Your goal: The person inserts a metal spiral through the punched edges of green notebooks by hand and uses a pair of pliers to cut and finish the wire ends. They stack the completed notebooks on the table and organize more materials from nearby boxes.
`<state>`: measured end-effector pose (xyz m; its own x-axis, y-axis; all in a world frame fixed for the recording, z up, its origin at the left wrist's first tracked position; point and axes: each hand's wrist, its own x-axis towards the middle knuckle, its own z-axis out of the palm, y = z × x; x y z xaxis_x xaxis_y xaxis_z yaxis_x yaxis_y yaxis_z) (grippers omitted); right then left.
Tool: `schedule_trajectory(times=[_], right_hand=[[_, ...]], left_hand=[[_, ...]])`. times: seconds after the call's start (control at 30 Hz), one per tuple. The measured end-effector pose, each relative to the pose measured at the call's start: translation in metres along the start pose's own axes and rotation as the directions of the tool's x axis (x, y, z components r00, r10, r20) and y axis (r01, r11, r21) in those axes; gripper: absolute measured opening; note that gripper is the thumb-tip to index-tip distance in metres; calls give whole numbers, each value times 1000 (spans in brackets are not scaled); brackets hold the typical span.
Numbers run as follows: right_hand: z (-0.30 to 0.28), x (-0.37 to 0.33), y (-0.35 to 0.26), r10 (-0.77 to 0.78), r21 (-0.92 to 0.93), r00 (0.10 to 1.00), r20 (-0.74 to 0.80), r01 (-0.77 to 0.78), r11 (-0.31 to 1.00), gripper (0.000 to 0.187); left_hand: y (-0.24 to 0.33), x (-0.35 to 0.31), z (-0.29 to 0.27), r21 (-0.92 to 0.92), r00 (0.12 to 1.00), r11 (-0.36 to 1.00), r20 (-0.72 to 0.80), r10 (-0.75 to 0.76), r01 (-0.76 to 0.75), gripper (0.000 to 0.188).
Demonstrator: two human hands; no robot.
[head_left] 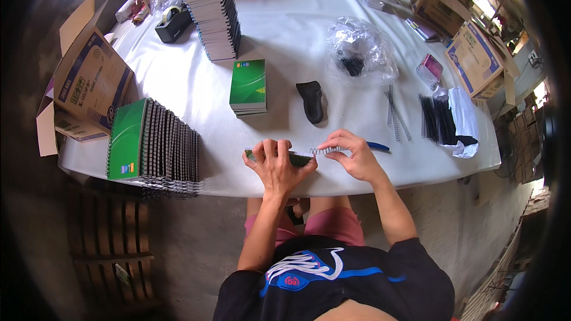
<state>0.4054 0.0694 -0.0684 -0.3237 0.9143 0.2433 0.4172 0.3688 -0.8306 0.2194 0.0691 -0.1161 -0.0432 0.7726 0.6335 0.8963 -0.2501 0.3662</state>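
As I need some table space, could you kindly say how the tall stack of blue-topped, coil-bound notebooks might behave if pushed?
The tall stack might tip, being much taller than its base is wide. It is probably heavy, being dense with paper pages.

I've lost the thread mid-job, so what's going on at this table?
A person's left hand holds a green-covered pad at the near edge of the table. The right hand pinches a spiral coil at the pad's right end. A stack of coil-bound green notebooks stands to the left, a short pile of green-covered pads lies beyond the hands, and loose coils lie to the right.
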Motion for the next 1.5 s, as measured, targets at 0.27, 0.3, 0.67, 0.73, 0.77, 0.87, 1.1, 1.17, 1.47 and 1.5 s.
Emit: schedule_trajectory(times=[0.27,0.3,0.67,0.73,0.77,0.87,1.1,1.17,1.47,1.5], right_hand=[[-7,2,1,179,46,952,248,-196,979,26],[-9,2,-3,286,13,908,306,-305,952,27],[-4,30,5,229,-160,920,319,-186,969,33],[-1,52,21,149,-395,979,140,-83,915,39],[4,68,23,114,-579,993,26,-78,811,41],[21,98,35,199,-795,974,-106,-203,571,48],[-20,72,59,220,534,975,10,-191,823,32],[-9,41,49,-53,951,994,97,-77,299,23],[-3,23,46,39,397,951,305,-165,903,12],[-3,19,48,-44,581,967,249,-113,806,10]], left_hand=[[-5,0,-2,-19,999,999,29,38,-38,55],[-6,0,-3,-15,998,999,22,52,-52,57],[-17,-4,-12,-48,984,992,127,125,-120,61],[-19,-4,-13,-88,990,988,55,132,-127,61],[-18,-4,-13,-112,990,984,17,139,-136,61],[-18,-6,-13,-169,992,978,12,124,-121,58],[-17,-3,-22,-278,991,956,65,120,-97,56],[-19,-3,-18,-288,990,955,89,108,-78,57],[-18,1,-17,-294,987,951,91,132,-100,61],[-17,0,-19,-291,986,951,96,137,-104,61]])
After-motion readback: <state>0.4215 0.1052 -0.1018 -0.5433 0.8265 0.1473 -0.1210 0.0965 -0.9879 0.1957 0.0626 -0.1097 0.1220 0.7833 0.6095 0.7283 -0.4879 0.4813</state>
